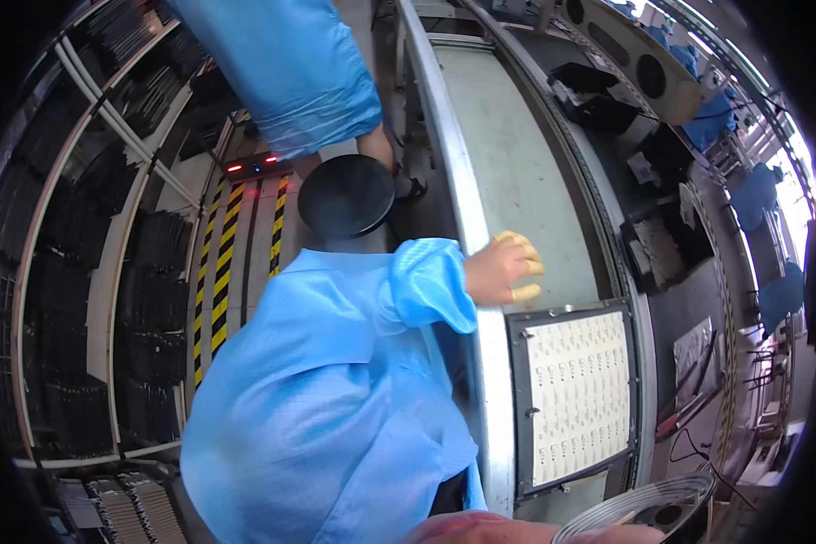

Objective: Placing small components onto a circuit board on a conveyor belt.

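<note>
My left hand point(503, 270) reaches over the near metal rail of a long conveyor, its sleeve blue and its fingertips covered in pale yellow finger cots. The fingers are apart and slightly curled above the grey-green belt point(508, 118), with nothing visible in them. Close by the hand, toward the lower edge, a dark-framed tray point(514, 399) sits on the conveyor. It holds a white panel point(580, 394) with rows of small repeated marks, like a circuit board sheet. I cannot see my right hand. Pale looped strands point(644, 508) show at the lower edge, close up.
A round black stool point(346, 195) stands left of the rail. Beyond it is another person in a blue smock point(304, 86). Racks of dark trays point(154, 254) line the left, past yellow-black floor tape point(218, 299). Black bins point(666, 245) are on the right.
</note>
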Demonstrator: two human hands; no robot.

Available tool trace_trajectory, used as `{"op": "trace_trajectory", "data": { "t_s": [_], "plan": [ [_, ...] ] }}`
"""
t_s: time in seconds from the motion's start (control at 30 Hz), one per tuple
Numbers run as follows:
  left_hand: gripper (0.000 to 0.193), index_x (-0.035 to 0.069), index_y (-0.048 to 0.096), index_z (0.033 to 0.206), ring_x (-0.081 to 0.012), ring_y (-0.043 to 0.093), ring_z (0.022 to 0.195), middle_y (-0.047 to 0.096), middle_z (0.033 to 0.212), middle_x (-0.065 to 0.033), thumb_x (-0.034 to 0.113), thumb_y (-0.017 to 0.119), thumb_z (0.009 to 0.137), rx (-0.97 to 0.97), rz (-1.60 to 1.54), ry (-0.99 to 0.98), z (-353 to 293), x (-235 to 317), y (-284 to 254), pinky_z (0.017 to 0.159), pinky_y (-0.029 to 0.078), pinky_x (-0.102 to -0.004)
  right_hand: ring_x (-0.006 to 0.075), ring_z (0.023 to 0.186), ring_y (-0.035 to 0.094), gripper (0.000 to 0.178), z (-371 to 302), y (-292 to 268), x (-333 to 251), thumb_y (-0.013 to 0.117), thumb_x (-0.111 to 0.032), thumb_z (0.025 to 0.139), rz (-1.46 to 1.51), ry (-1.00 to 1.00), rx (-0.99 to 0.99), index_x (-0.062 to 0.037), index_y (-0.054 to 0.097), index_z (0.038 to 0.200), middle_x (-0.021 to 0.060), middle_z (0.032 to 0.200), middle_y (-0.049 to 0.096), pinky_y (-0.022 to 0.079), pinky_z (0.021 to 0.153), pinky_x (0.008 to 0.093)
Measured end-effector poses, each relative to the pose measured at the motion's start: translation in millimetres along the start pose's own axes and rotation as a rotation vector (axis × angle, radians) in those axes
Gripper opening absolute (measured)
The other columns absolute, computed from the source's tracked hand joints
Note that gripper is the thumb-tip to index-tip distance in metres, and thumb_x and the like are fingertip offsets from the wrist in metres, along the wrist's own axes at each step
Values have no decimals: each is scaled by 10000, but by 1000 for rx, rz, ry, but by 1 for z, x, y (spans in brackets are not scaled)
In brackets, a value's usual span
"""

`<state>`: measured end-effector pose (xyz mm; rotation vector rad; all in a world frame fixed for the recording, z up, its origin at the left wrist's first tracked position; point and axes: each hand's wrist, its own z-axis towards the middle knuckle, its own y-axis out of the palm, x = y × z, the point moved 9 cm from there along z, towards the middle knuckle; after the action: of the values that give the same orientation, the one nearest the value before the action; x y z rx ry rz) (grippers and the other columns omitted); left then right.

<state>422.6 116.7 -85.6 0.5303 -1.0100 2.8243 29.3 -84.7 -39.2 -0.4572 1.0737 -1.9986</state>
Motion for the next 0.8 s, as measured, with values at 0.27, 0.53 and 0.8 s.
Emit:
{"op": "trace_trajectory", "data": {
  "t_s": [0.27, 0.53, 0.8],
  "plan": [
    [245, 74, 621, 974, -267, 519, 970, 579, 986, -102, 185, 628, 755, -66, 107, -146, -4, -15, -5, 901, 346, -392, 253, 794, 534, 291, -16, 18, -26, 506, 26, 838, 310, 126, 12, 30, 547, 1125, 171, 1019, 519, 443, 692, 330],
    [175, 60, 634, 914, -283, 534, 940, 603, 949, -102, 134, 621, 756, -116, 139, -146, 5, -9, 0, 849, 381, -376, 163, 593, 501, 334, -29, 42, -6, 554, -67, 859, 375, 400, -67, -36, 536, 1191, 76, 722, 535, 422, 549, 286],
    [149, 54, 634, 896, -295, 548, 933, 613, 935, -106, 124, 619, 766, -158, 162, -112, 7, -13, 4, 838, 392, -375, 172, 500, 508, 382, -36, 58, -7, 601, -160, 854, 392, 530, -182, -81, 517, 1219, 61, 595, 531, 414, 492, 310]
  ]
}}
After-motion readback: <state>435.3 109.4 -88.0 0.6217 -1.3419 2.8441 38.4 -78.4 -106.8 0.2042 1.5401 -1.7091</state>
